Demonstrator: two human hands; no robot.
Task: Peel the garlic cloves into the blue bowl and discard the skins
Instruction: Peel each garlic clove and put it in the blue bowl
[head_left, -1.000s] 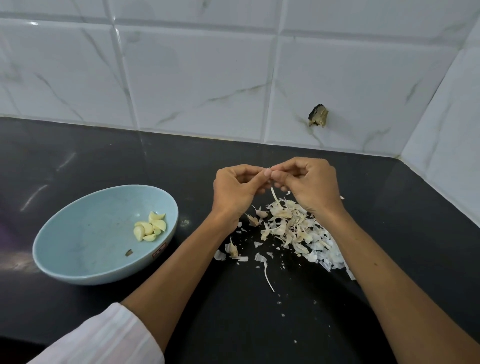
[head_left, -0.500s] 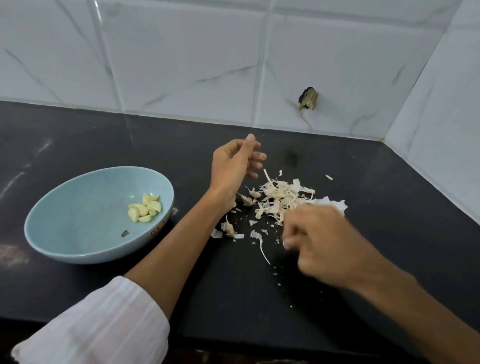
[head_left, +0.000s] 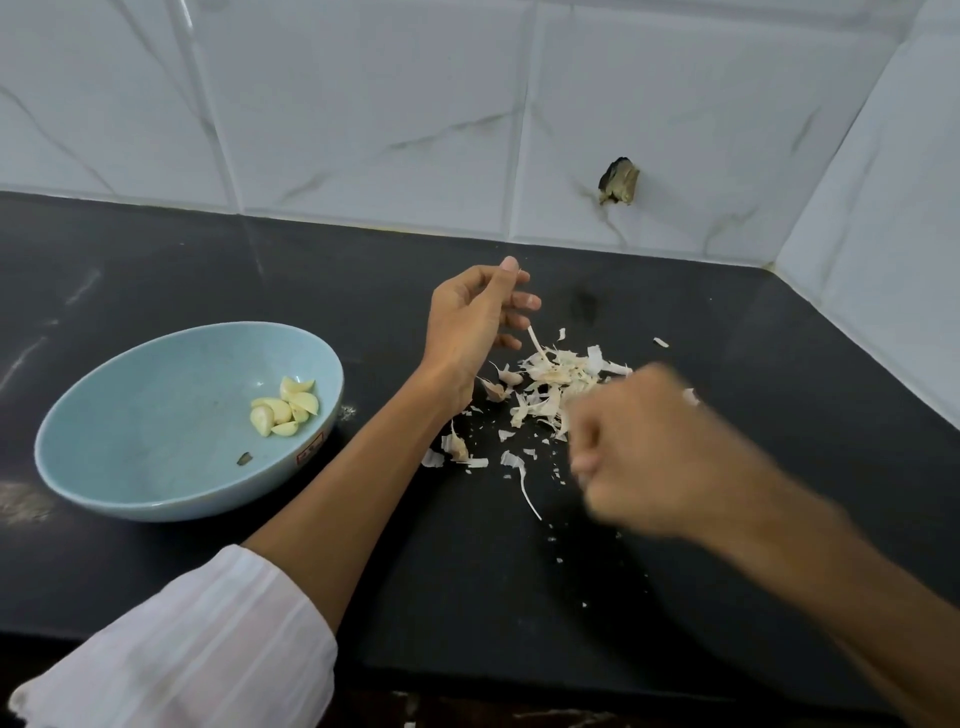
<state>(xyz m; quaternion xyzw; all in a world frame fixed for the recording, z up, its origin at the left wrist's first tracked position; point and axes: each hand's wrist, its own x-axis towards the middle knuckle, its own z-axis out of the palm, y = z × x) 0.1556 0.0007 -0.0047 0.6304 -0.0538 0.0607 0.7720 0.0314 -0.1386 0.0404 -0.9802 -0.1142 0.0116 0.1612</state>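
Note:
The blue bowl (head_left: 156, 467) stands on the left of the black counter with several peeled garlic cloves (head_left: 283, 408) inside, by its right wall. A heap of papery garlic skins (head_left: 550, 384) lies right of centre, with a few unpeeled cloves (head_left: 498, 387) at its left edge. My left hand (head_left: 467, 327) is lifted just left of the heap, thumb up and fingers loosely curled, and I see nothing in it. My right hand (head_left: 660, 457) is blurred and curled into a fist over the heap's near right side. What it holds, if anything, is hidden.
The black counter (head_left: 519, 597) meets white marble-look tiled walls (head_left: 363, 130) behind and on the right, forming a corner. A dark chipped hole (head_left: 618, 182) marks the back wall. Small skin scraps (head_left: 519, 467) are strewn in front of the heap. The counter's front edge runs along the bottom.
My hands, joined together above the skins a second ago, have separated. The right hand swept down towards the near side of the heap, and the left hand stayed raised and loosened its fingers.

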